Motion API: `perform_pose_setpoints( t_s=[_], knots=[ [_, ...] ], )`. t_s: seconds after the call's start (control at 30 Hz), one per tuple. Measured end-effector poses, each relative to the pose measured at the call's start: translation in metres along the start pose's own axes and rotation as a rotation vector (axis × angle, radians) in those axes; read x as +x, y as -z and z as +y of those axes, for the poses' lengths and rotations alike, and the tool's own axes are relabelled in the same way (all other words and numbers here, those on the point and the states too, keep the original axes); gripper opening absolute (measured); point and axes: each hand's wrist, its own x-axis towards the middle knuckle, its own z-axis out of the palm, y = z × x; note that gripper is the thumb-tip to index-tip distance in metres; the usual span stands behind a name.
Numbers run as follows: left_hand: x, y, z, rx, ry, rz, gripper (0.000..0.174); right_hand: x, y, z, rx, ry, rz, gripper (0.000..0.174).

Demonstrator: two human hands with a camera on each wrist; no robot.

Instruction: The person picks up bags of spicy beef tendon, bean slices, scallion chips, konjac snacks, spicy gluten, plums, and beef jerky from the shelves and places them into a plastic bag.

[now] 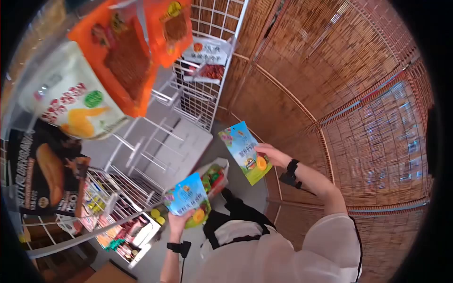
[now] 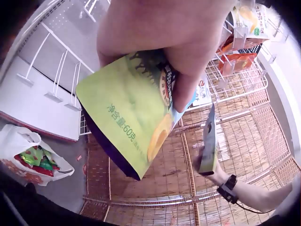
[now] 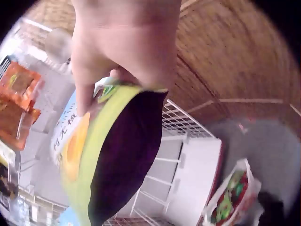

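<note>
My left hand [image 1: 178, 220] grips a blue-and-green snack pouch [image 1: 186, 192] by its side, low in the head view. The left wrist view shows the thumb and fingers on either side of that pouch [image 2: 124, 110], with its green lower front and dark bottom fold tilted toward the camera. A matching pouch [image 1: 244, 153] with an orange fruit picture is pinched at its right edge by my right hand [image 1: 276, 155]. In the right wrist view, the fingers of the right hand [image 3: 124, 52] hold this pouch [image 3: 127, 155], its dark base showing.
A white wire rack [image 1: 205, 101] stands ahead with bare hooks [image 1: 158, 160]. Orange packets [image 1: 125, 66], a white packet [image 1: 71, 99] and a black packet [image 1: 47, 170] hang at left. A full plastic bag [image 1: 222, 172] sits on the floor. A woven wall [image 1: 288, 89] curves round the right.
</note>
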Motion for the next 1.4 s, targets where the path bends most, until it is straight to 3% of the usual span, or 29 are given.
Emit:
perform_pose_setpoints(
  t_s=[0.1, 0.17, 0.23, 0.27, 0.4, 0.47, 0.6, 0.7, 0.77, 0.83, 0.9, 1.03, 1.23, 1.3, 1.33, 1.4],
  knots=[
    [-0.01, -0.017, 0.008, 0.005, 0.018, 0.063, 0.037, -0.005, 0.014, 0.058, 0.225, -0.234, 0.025, 0.041],
    [-0.019, -0.029, 0.005, 0.059, 0.063, 0.148, 0.035, 0.007, 0.03, 0.096, 0.217, -0.325, 0.153, 0.041],
    [-0.028, -0.038, 0.004, 0.133, 0.306, 0.161, 0.03, 0.038, 0.058, 0.143, 0.363, -0.426, -0.022, 0.045],
    [-0.032, -0.043, -0.01, 0.138, 0.311, 0.223, 0.028, 0.046, 0.058, 0.147, 0.388, -0.419, -0.138, 0.049],
    [-0.039, -0.057, -0.06, 0.065, 0.42, 0.272, 0.033, 0.124, 0.085, 0.241, 0.4, -0.476, -0.143, 0.043],
    [-0.042, -0.056, -0.087, 0.001, 0.429, 0.276, 0.041, 0.16, 0.092, 0.293, 0.344, -0.429, -0.317, 0.039],
    [-0.026, -0.056, -0.116, 0.001, 0.549, 0.246, 0.047, 0.213, 0.053, 0.324, 0.147, -0.307, -0.122, 0.043],
    [-0.005, -0.055, -0.14, 0.008, 0.54, 0.209, 0.05, 0.25, 0.031, 0.345, 0.051, -0.299, -0.2, 0.049],
    [0.004, -0.048, -0.162, -0.017, 0.62, 0.212, 0.052, 0.267, 0.007, 0.346, 0.092, -0.329, -0.126, 0.041],
    [0.015, -0.066, -0.198, 0.013, 0.679, 0.239, 0.054, 0.304, 0.013, 0.388, 0.11, -0.351, -0.154, 0.036],
    [0.031, -0.067, -0.21, 0.079, 0.664, 0.21, 0.055, 0.318, -0.008, 0.384, 0.101, -0.369, -0.132, 0.034],
    [0.03, -0.042, -0.229, 0.002, 0.799, 0.205, 0.05, 0.354, -0.045, 0.424, 0.007, -0.366, -0.28, 0.04],
    [0.027, -0.031, -0.242, -0.04, 0.749, 0.193, 0.049, 0.358, -0.098, 0.443, -0.25, -0.154, -0.091, 0.041],
    [0.028, -0.032, -0.245, -0.03, 0.785, 0.159, 0.05, 0.356, -0.109, 0.457, -0.403, 0.018, 0.009, 0.046],
    [0.029, -0.031, -0.246, -0.051, 0.771, 0.161, 0.049, 0.352, -0.111, 0.456, -0.568, -0.002, 0.114, 0.052],
    [0.035, -0.031, -0.244, -0.103, 0.787, 0.16, 0.05, 0.354, -0.11, 0.447, -0.646, 0.056, 0.137, 0.055]
  ],
)
